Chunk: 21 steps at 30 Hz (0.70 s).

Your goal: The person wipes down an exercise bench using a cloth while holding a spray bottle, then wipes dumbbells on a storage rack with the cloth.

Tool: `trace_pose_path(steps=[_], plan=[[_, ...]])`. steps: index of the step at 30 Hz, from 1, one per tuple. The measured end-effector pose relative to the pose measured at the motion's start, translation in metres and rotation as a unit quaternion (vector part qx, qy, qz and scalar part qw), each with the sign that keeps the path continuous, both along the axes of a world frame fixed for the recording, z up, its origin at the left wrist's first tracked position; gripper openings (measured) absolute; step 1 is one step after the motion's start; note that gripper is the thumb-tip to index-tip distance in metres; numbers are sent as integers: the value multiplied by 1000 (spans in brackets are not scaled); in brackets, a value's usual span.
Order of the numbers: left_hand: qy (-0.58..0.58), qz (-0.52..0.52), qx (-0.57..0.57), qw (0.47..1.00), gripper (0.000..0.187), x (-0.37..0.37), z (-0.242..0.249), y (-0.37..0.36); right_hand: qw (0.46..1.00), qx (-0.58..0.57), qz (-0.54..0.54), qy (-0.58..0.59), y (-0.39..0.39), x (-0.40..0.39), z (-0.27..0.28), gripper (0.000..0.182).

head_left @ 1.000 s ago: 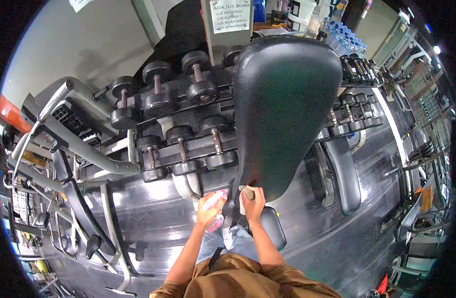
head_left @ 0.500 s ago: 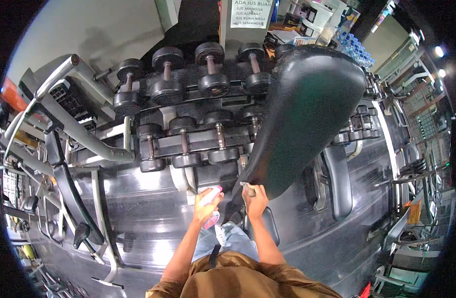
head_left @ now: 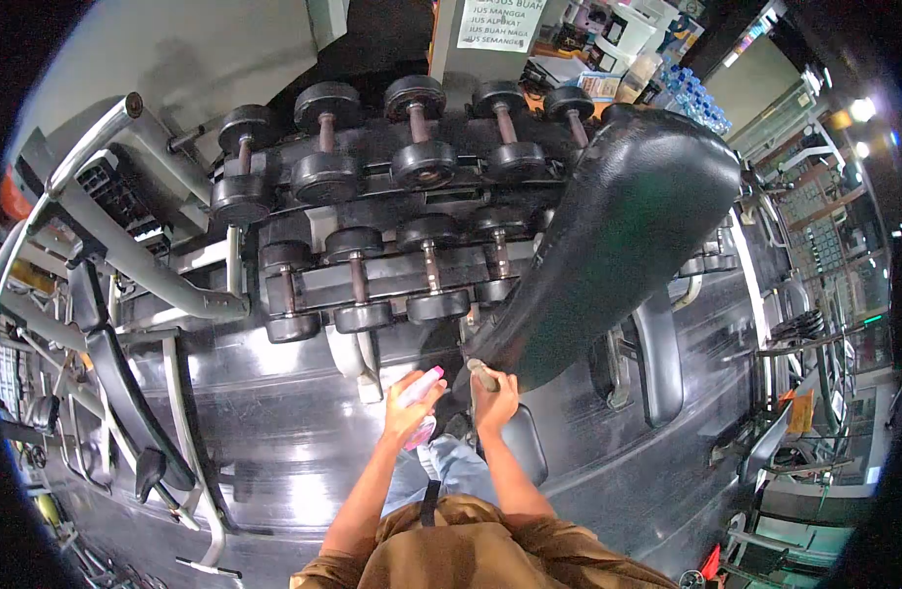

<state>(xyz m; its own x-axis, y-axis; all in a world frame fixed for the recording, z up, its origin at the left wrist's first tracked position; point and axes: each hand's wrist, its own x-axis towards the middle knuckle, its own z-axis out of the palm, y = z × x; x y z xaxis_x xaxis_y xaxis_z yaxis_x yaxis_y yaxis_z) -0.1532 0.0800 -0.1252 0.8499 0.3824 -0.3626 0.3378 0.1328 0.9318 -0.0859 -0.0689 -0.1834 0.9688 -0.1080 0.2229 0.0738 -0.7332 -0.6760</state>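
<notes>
My left hand (head_left: pixel 402 410) is wrapped round a spray bottle (head_left: pixel 419 387) with a white upper part and a pink tip, its pink lower end showing beneath my fingers. Gripped in my right hand (head_left: pixel 497 401) is a bunched greyish-tan cloth (head_left: pixel 483 376), mostly covered by the fingers. That hand is close to the lower end of a black padded bench backrest (head_left: pixel 628 226), which leans up and away to the right. A smaller black seat pad (head_left: pixel 524 444) shows beside my right forearm.
Ahead stands a two-tier rack of black dumbbells (head_left: pixel 424 165). Metal-framed machines (head_left: pixel 142 393) stand on the left, and another black bench (head_left: pixel 660 353) on the right. Behind the rack are a counter with water bottles (head_left: pixel 694 96) and a paper sign (head_left: pixel 498 25).
My right hand has shifted slightly left and down, off the backrest's lower part, and more of the cloth shows. The view has turned slightly; my left hand still grips the bottle.
</notes>
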Motion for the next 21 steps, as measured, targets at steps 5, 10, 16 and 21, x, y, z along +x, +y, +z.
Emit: trace_pose_path(steps=[5, 10, 16, 21], plan=[[-2, -16, -23, 1000, 21, -8, -15, 15, 992, 56, -10, -112, 24, 35, 55, 22], [45, -43, -34, 997, 22, -5, -8, 31, 997, 5, -33, -70, 14, 17, 38, 23], [28, -45, -31, 998, 27, -5, -11, 50, 998, -40, -52, -1, 15, -6, -7, 24], [49, -64, -7, 997, 27, -4, -16, 61, 994, -10, -92, -60, 28, 8, 18, 20]])
